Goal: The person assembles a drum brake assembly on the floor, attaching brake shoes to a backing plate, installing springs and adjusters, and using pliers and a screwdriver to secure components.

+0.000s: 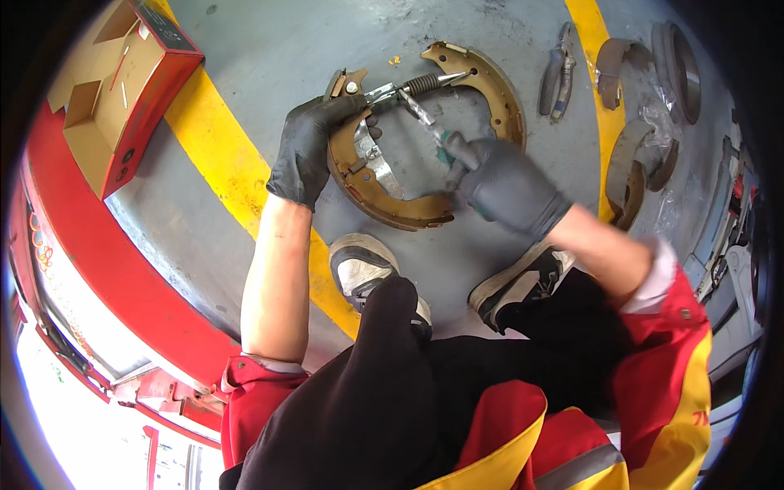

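Observation:
My left hand (302, 151), in a black glove, is closed around the upper end of a curved tan brake shoe (363, 194). A second brake shoe (500, 94) curves on the far right side. An adjuster rod with a dark coil spring (422, 84) spans the gap between their upper ends. My right hand (510, 188), gloved too and a little blurred, grips pliers (423, 116) whose handles are partly hidden by the fingers. The jaws are at the rod, just left of the coil; whether they clamp anything I cannot tell. A shiny metal lever (376, 159) sits inside the left shoe.
An open red cardboard box (155, 102) stands at the left. On the right lie another pair of pliers (559, 73), loose brake shoes (627, 175), a dark ring-shaped part (678, 73) and clear plastic wrap (657, 114). My shoes (363, 265) are close below the work.

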